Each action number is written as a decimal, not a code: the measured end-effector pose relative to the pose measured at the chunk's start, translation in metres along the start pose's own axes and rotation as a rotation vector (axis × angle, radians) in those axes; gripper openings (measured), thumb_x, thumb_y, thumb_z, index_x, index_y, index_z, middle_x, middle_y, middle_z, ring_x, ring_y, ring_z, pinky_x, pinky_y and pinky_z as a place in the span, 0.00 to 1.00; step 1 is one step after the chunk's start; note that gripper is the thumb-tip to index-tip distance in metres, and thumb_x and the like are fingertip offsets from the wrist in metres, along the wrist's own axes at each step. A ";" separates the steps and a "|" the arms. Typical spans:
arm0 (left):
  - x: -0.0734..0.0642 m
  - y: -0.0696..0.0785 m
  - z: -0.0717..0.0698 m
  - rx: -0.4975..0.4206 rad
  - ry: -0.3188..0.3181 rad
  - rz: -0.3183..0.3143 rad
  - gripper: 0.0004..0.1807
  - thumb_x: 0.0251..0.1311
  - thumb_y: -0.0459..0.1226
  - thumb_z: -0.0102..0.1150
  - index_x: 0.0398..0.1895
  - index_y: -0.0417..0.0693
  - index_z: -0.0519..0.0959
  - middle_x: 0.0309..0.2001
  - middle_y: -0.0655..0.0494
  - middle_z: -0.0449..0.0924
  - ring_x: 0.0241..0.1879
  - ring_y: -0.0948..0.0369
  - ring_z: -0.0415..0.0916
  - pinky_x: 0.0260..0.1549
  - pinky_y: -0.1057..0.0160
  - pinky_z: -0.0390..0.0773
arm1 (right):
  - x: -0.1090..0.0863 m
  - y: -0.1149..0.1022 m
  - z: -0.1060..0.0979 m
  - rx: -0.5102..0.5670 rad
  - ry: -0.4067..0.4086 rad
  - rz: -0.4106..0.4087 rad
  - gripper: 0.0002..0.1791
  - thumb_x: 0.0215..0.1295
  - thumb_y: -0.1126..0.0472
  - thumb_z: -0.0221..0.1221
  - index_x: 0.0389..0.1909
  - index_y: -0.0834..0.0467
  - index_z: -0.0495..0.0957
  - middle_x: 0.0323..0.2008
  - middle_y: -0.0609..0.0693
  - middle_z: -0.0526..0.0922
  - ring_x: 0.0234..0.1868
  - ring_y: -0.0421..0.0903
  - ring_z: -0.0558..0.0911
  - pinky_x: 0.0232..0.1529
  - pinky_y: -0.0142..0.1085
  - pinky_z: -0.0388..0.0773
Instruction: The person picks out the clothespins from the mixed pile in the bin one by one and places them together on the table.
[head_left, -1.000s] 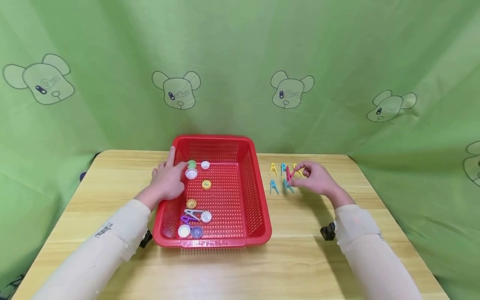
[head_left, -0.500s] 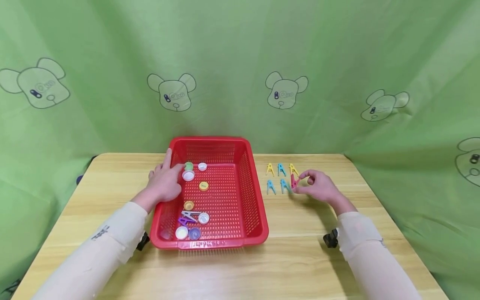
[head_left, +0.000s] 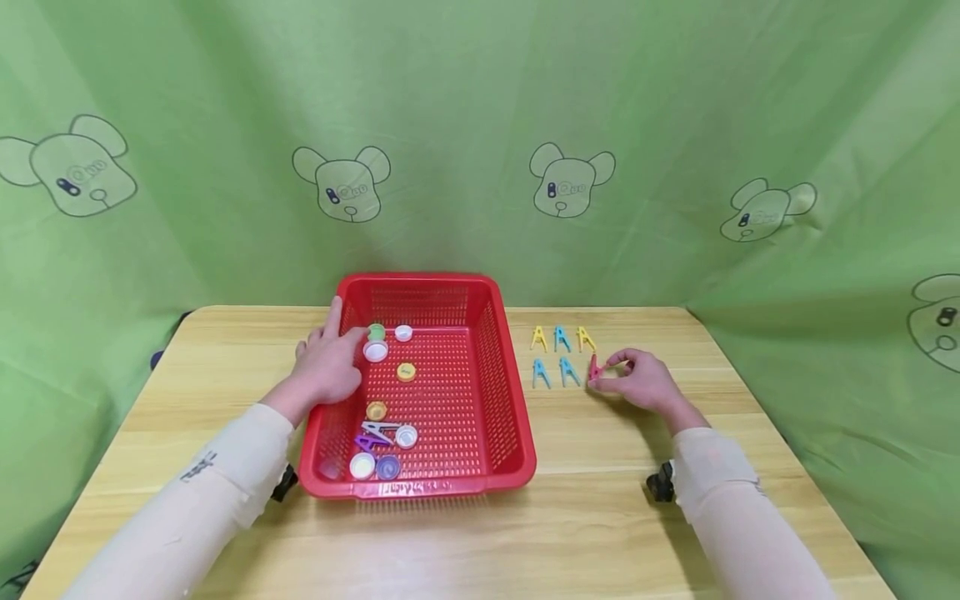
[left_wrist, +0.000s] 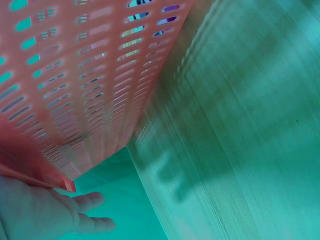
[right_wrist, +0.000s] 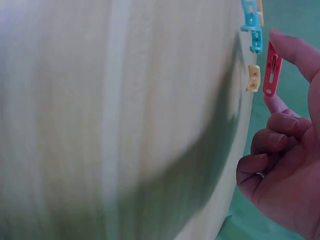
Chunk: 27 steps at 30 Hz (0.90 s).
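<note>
My right hand pinches a pinkish-red clothespin between thumb and forefinger, just right of the laid-out clothespins. In the right wrist view the red clothespin is seen narrow side on, with the other fingers curled below it. Two blue clothespins form the near row. Behind them lie two yellow clothespins with a blue clothespin between. My left hand rests over the left rim of a red plastic basket. One finger reaches inside; in the left wrist view two straight fingers extend outside.
Inside the basket lie several bottle caps, including a green cap, a yellow cap and a purple cap. A white clothespin and a purple clothespin lie there too. A green curtain hangs behind the wooden table.
My right hand has carried the red clothespin right and slightly nearer, from above the blue clothespins to the right end of their row. My left hand stays on the basket rim.
</note>
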<state>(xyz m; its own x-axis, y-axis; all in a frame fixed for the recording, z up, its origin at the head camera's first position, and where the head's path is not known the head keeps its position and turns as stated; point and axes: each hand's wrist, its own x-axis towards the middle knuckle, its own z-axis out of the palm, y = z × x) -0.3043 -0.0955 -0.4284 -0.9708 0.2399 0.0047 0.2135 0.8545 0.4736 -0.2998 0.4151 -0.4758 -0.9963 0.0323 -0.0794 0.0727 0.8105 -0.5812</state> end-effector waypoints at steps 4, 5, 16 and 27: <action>-0.001 0.000 0.000 -0.007 0.000 -0.003 0.37 0.56 0.29 0.63 0.72 0.41 0.66 0.79 0.41 0.23 0.68 0.29 0.48 0.62 0.26 0.44 | 0.000 0.003 0.002 -0.002 0.016 0.021 0.37 0.49 0.39 0.74 0.50 0.63 0.76 0.44 0.62 0.76 0.43 0.57 0.74 0.43 0.48 0.72; -0.001 0.000 0.000 -0.009 0.000 -0.003 0.37 0.56 0.29 0.63 0.72 0.41 0.66 0.79 0.41 0.23 0.68 0.29 0.48 0.62 0.26 0.44 | 0.000 0.004 0.003 -0.001 0.019 0.026 0.37 0.49 0.39 0.74 0.50 0.63 0.76 0.44 0.62 0.76 0.43 0.57 0.74 0.43 0.48 0.72; 0.000 0.000 0.002 -0.007 0.006 0.002 0.37 0.55 0.29 0.63 0.72 0.41 0.67 0.79 0.41 0.24 0.68 0.29 0.49 0.62 0.26 0.45 | -0.001 0.009 0.010 -0.061 0.055 0.051 0.37 0.50 0.38 0.73 0.48 0.63 0.76 0.37 0.58 0.76 0.37 0.55 0.74 0.37 0.42 0.70; 0.000 0.000 0.000 0.004 0.005 0.001 0.37 0.55 0.29 0.63 0.72 0.40 0.66 0.79 0.40 0.24 0.67 0.27 0.49 0.62 0.25 0.43 | -0.012 0.003 0.005 -0.116 0.084 0.101 0.40 0.44 0.30 0.72 0.42 0.61 0.78 0.38 0.58 0.78 0.37 0.55 0.74 0.36 0.43 0.70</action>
<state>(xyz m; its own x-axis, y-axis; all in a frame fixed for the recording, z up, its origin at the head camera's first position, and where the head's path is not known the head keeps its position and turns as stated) -0.3044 -0.0952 -0.4282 -0.9710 0.2388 0.0093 0.2150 0.8561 0.4700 -0.2875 0.4139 -0.4810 -0.9848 0.1625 -0.0618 0.1721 0.8624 -0.4761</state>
